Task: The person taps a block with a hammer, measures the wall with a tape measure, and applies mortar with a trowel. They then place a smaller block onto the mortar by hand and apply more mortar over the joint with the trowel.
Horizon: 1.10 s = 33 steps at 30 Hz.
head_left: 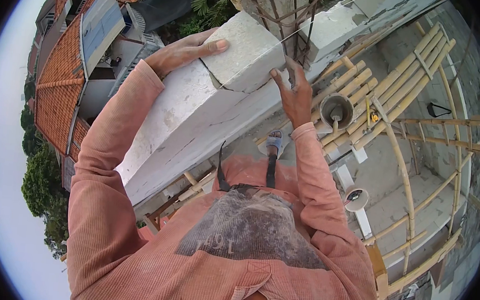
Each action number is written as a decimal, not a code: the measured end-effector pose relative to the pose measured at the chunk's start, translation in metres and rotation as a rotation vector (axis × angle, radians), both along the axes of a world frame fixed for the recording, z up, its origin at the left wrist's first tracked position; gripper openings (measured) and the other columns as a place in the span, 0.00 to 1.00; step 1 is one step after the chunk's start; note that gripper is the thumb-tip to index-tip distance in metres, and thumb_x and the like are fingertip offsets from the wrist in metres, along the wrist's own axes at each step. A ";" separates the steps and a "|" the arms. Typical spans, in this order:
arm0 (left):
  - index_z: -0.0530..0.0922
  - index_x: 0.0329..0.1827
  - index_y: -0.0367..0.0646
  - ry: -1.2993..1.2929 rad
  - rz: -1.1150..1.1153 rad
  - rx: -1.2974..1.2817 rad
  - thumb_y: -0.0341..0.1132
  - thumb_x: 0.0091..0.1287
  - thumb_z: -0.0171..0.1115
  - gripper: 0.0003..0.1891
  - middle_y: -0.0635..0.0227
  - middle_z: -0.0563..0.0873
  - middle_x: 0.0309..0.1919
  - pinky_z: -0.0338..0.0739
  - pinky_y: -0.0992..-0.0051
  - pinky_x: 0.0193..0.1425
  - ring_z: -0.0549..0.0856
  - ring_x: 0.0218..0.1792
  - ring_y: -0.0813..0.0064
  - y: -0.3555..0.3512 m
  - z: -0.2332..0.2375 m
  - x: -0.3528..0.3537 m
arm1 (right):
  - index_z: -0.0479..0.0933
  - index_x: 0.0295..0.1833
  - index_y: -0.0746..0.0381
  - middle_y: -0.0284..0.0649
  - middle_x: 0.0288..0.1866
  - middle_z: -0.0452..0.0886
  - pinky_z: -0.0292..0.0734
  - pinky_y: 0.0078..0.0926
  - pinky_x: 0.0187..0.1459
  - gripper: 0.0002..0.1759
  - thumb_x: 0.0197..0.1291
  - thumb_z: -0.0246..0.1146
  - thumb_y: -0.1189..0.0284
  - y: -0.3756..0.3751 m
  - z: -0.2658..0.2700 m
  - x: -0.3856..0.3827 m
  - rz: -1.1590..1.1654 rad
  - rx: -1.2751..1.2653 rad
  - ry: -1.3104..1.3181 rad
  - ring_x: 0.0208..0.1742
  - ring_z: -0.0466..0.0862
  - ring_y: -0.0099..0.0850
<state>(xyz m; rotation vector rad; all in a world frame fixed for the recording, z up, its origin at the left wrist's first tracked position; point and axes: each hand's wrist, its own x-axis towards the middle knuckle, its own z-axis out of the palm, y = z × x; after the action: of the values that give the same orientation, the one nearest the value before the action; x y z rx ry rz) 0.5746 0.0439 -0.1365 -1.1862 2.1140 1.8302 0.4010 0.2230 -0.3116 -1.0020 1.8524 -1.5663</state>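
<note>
A white lightweight concrete block (pixel 245 49) sits on top of a white block wall (pixel 169 122), with an uneven joint line beneath it. My left hand (pixel 185 52) grips its left end, the thumb lying on the top face and the other fingers partly hidden over the far side. At the right end, my right hand (pixel 294 92) is on the block, thumb against the near face and fingers curled at the end edge. A thin string line (pixel 252 64) runs along the near face of the block.
Rebar (pixel 293 13) and a concrete column stand beyond the block. Bamboo scaffolding (pixel 409 79) lies right, holding a bucket (pixel 336 111) with a trowel and a yellow tape measure (pixel 374 116). Another bucket (pixel 356 198) sits lower. Tiled roofs (pixel 58 90) lie far below left, past the wall's edge.
</note>
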 end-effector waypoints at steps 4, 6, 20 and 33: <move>0.64 0.79 0.37 -0.085 0.102 0.019 0.65 0.69 0.63 0.47 0.51 0.79 0.66 0.79 0.71 0.65 0.81 0.65 0.66 0.005 0.007 0.002 | 0.76 0.68 0.62 0.53 0.64 0.82 0.77 0.41 0.63 0.31 0.66 0.70 0.54 -0.004 0.000 0.003 0.010 -0.026 -0.020 0.65 0.83 0.50; 0.66 0.78 0.36 -0.026 0.131 0.045 0.65 0.70 0.62 0.46 0.52 0.82 0.62 0.82 0.73 0.61 0.85 0.59 0.68 0.013 0.004 -0.001 | 0.76 0.68 0.62 0.54 0.65 0.82 0.77 0.41 0.63 0.32 0.67 0.69 0.53 -0.001 0.003 0.006 -0.041 -0.026 0.002 0.65 0.82 0.51; 0.72 0.72 0.37 0.042 0.065 0.088 0.56 0.76 0.61 0.34 0.65 0.83 0.60 0.75 0.78 0.60 0.83 0.55 0.78 0.004 -0.002 0.005 | 0.70 0.73 0.62 0.55 0.71 0.76 0.70 0.44 0.71 0.33 0.74 0.59 0.50 0.053 0.000 0.027 -0.145 0.094 0.020 0.70 0.76 0.53; 0.72 0.74 0.37 0.035 -0.041 -0.066 0.60 0.76 0.58 0.36 0.65 0.83 0.60 0.76 0.76 0.60 0.83 0.55 0.76 0.003 0.002 0.014 | 0.57 0.80 0.69 0.58 0.80 0.63 0.57 0.41 0.80 0.51 0.67 0.64 0.43 0.025 0.030 0.034 -0.056 0.065 0.115 0.81 0.62 0.49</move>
<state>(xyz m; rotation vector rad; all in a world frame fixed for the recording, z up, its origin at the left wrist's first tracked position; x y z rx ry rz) 0.5891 0.0471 -0.1347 -1.1235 2.2172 1.7894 0.4354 0.2478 -0.2819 -1.0385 2.0125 -1.4987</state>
